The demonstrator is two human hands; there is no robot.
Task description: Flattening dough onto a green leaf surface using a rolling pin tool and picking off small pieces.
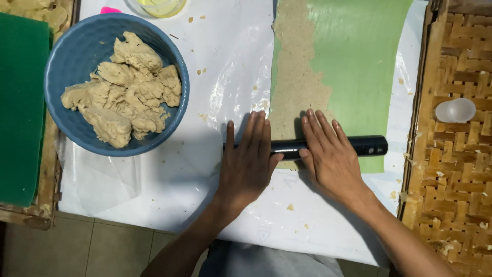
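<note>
Two bare hands lie flat, palms down and fingers stretched out, on a black rolling pin [307, 146] that lies crosswise near the front edge of a white plastic sheet [225, 61] covering the table. The left hand [248, 163] presses on the left end of the pin, its fingers spread open and reaching just past it, gripping nothing. The right hand [328, 154] rests on the middle of the pin in the same open way, fingers pointing away from the person, while the right end of the pin sticks out bare beyond it. Both forearms come up from the bottom of the view, above a grey tiled floor [102, 251]. Under the pin and running away from the person lies a long green sheet [364, 61], and along its left side a thin, rough layer of beige dough [297, 77] is spread flat, its edge ragged; the pin sits at the near end of this strip. Small crumbs of dough dot the white plastic around the hands. To the left, well apart from the hands, stands a blue bowl [66, 56] holding big lumps of the same beige dough. Further left, a dark green board [20, 102] lies at the edge. To the right, a woven bamboo tray [456, 195] holds a small clear plastic cup [455, 110] lying on its side. At the far edge, a clear container with yellowish liquid [160, 6] is partly cut off.
</note>
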